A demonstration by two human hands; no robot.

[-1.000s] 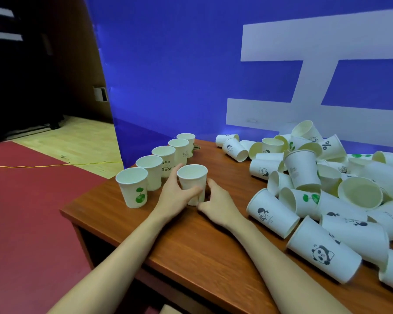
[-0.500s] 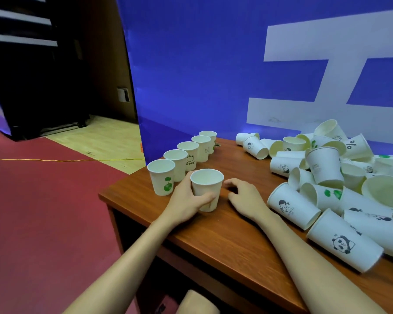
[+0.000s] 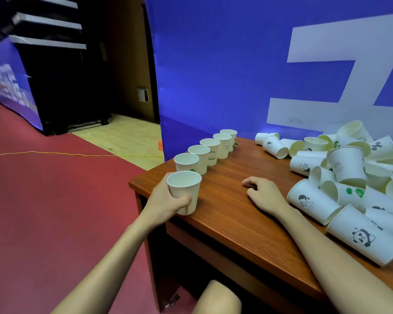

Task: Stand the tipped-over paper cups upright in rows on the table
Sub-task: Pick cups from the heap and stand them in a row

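The left hand (image 3: 166, 200) grips a plain white cup (image 3: 184, 191), fingers curled round its lower wall and thumb across the near side. The cup stands upright at the near left corner of the table (image 3: 227, 200), at the near end of a row of five upright cups (image 3: 210, 150) that runs along the left edge toward the far side. The nearest cup of that row sits just behind the held one; the third carries a "Bear" print.

The right hand (image 3: 263, 193) rests on the table to the right of the held cup, well apart from it, fingers loosely curled and holding nothing.

Further right lies a pile of tipped cups (image 3: 340, 168), heaped against the blue backdrop (image 3: 225, 64). A cup with a girl drawing (image 3: 311, 201) lies on its side just beside the right wrist, and a panda cup (image 3: 363, 236) lies nearer, beside the right forearm. One cup in the pile stands mouth down.
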